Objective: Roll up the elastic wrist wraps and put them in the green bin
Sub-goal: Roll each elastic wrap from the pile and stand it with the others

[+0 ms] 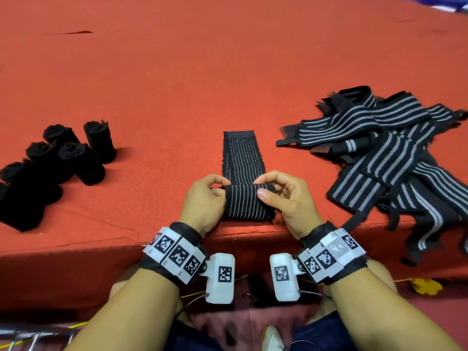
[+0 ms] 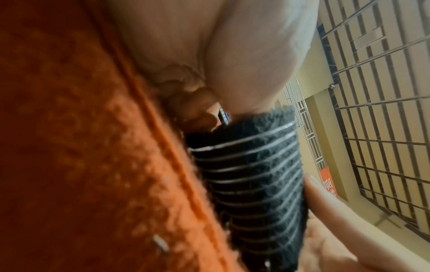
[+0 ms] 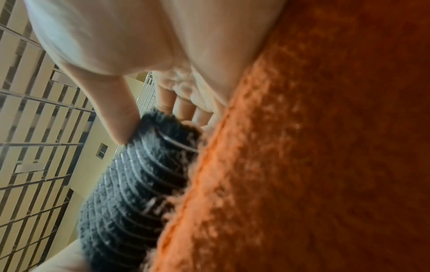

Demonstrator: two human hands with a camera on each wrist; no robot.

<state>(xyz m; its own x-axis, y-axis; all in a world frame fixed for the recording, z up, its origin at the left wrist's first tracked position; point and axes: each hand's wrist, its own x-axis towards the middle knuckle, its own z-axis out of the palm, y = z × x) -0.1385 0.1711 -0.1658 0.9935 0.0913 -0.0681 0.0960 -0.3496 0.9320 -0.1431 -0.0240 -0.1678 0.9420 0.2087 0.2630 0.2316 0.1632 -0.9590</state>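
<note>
A black wrist wrap with thin grey stripes (image 1: pixel 244 160) lies flat on the red cloth, its near end turned over into a partial roll (image 1: pixel 247 198). My left hand (image 1: pixel 206 198) pinches the roll's left end and my right hand (image 1: pixel 281 196) pinches its right end, thumbs on top. Both wrist views show the same striped roll (image 2: pixel 251 180) (image 3: pixel 130 187) held against the orange-red cloth. The wrap's far end with its plain black patch (image 1: pixel 239 135) stays unrolled. No green bin is in view.
Several finished black rolls (image 1: pixel 73 153) stand at the left on the red cloth-covered table (image 1: pixel 177 72). A tangled pile of unrolled striped wraps (image 1: pixel 387 148) lies at the right, some hanging over the table's near edge (image 1: pixel 76 247).
</note>
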